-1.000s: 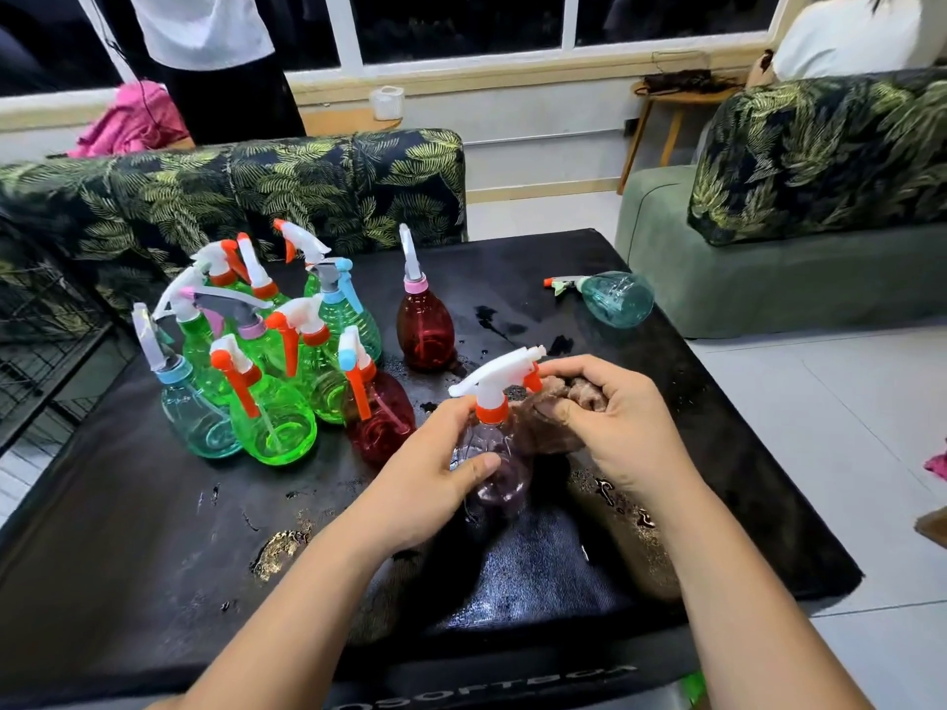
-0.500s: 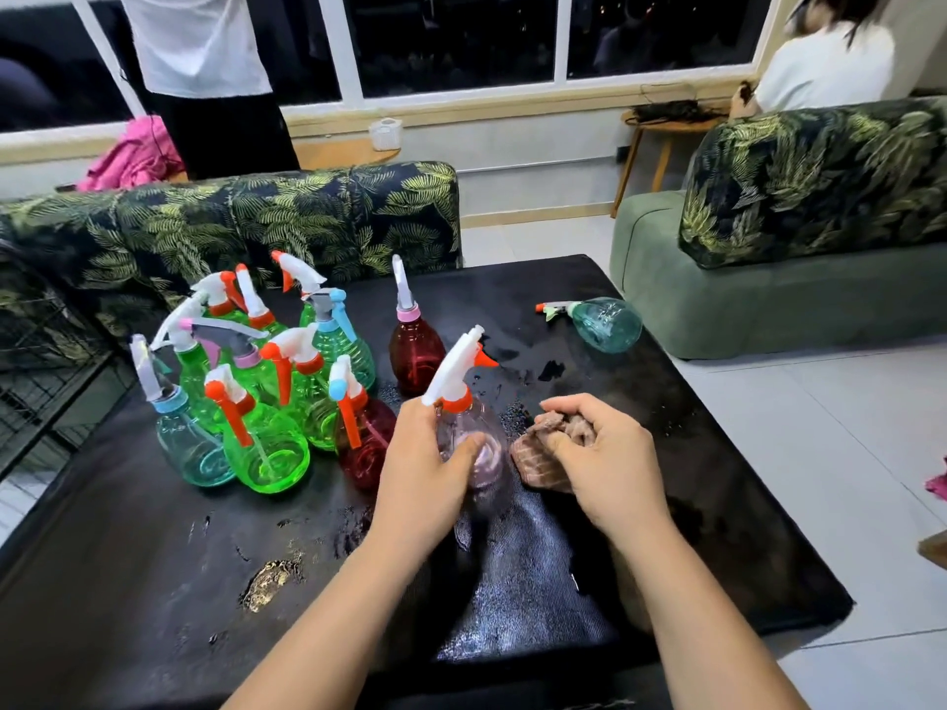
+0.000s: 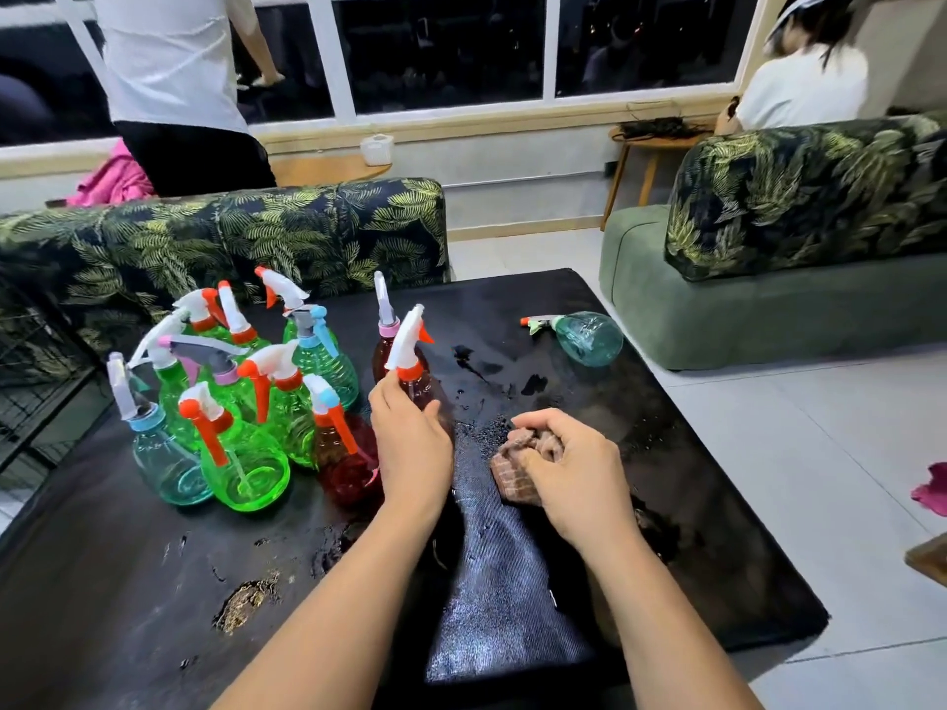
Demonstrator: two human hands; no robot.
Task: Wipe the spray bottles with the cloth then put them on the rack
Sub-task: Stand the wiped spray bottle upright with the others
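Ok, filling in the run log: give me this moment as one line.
left hand: holds bottle | right hand: grips cloth, apart from bottle | teal bottle: lying on table

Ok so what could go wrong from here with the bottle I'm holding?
The left hand grips the orange-collared spray bottle right beside the crowded standing bottles; a swing could topple the red bottle. The black tabletop is wet, so a wiped bottle set down there may pick up water. The teal bottle lies on its side near the table's right edge and might roll off.
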